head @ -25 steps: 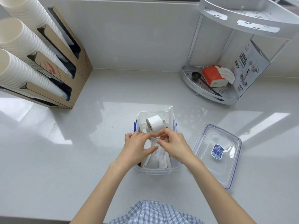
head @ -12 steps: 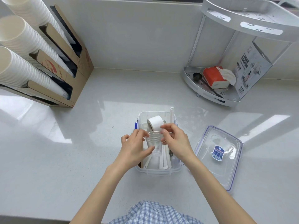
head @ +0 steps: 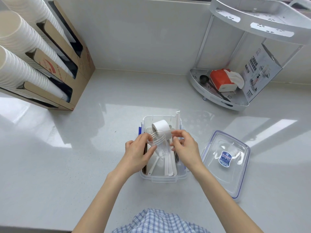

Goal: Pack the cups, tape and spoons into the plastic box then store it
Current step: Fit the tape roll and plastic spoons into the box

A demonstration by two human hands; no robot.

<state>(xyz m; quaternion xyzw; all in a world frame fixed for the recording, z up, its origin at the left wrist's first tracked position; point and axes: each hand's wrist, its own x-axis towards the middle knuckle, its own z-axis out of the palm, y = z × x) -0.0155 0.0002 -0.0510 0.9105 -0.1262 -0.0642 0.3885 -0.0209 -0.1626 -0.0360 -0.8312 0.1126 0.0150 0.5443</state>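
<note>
A: So, where are we with the packing?

B: Mostly in, I'd judge. The plastic box sits open on the desk, near me in the middle. The tape lies at its far end, and wrapped spoons lie along the bottom. The clear cups are nested together above the box, not yet laid down.

A: And what's left?

B: Setting the cups in, snapping on the lid, which lies on the desk just right of the box, then storing it.

A: How are my hands placed?

B: My left hand curls around the cups' left side, thumb and fingers holding the stack near its rim. My right hand is at the right side, fingers loosely spread; whether it touches the cups I can't tell. Both forearms reach in from the near edge.
</note>
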